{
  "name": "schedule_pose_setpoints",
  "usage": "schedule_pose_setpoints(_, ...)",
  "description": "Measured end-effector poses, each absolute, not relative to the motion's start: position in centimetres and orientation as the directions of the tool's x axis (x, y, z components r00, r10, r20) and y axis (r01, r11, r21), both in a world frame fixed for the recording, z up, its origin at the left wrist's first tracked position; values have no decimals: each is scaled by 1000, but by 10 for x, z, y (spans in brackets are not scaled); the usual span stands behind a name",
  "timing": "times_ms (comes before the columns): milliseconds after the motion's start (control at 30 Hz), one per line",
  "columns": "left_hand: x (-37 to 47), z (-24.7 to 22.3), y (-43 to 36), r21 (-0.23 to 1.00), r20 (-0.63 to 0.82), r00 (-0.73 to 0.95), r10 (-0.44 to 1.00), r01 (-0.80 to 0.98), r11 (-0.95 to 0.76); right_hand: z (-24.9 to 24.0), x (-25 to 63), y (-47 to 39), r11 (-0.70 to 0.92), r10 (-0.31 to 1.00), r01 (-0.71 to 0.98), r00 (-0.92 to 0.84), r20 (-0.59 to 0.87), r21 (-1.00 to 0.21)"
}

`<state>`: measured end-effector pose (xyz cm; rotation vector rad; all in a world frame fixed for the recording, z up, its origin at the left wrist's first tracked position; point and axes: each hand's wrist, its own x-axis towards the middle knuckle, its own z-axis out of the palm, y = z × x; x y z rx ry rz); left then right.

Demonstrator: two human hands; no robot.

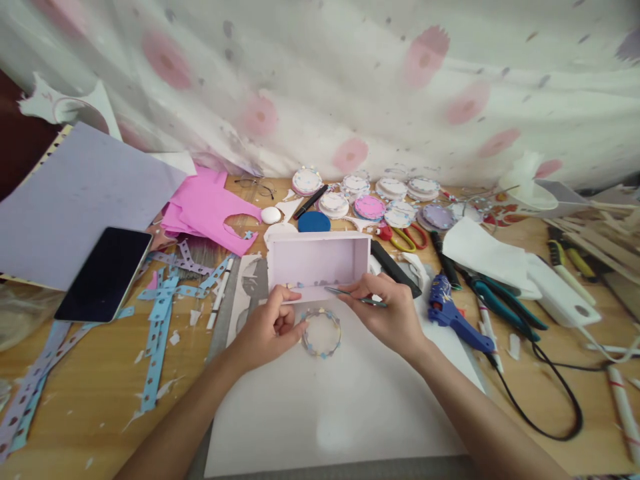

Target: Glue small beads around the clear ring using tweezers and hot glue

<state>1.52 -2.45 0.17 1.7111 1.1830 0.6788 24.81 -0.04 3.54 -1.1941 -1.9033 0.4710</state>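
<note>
Two hands meet over the white sheet (340, 400) at the middle of the desk (85, 393), and between them lies a small paper ring (321, 332) dotted with blue and pink bits. Left hand (267, 331) sits just left of the ring, fingers (295, 327) curled in and pressed to its rim, steadying it. Right hand (393, 313) is just right of the ring, its fingers pinching slim tweezers (353, 296) whose tips point left, above the ring's far edge.

Just beyond the ring stands a shallow lilac box (320, 261), open side toward the camera, its near edge close to both hands; a few tiny cut pieces lie inside. So room is tight on the far side. Toward the camera from the ring, the sheet runs bare to its near edge, open space between the two forearms.

Right of the ring, past the right wrist, a blue glue gun (450, 310) lies at the sheet's edge, its black cord (550, 400) looping away. Left of the ring, punched blue paper strips (160, 320) scatter over the wood, and further left a dark phone (105, 273) rests on a grey sheet. Far beyond the box, a row of round decorated discs (370, 200) lines the curtain's foot, with red-handled scissors (405, 237) near them.
</note>
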Motion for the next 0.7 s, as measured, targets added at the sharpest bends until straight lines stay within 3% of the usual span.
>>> schedule_pose_setpoints(367, 14, -3, -25, 897, -49, 408, 912, 420, -140, 30, 236, 7, 453, 884, 586, -196, 425, -672)
schedule_pose_setpoints(700, 14, -4, -25, 900, -51, 408, 912, 415, -135, 36, 227, 10, 349, 931, 708, -191, 310, -614)
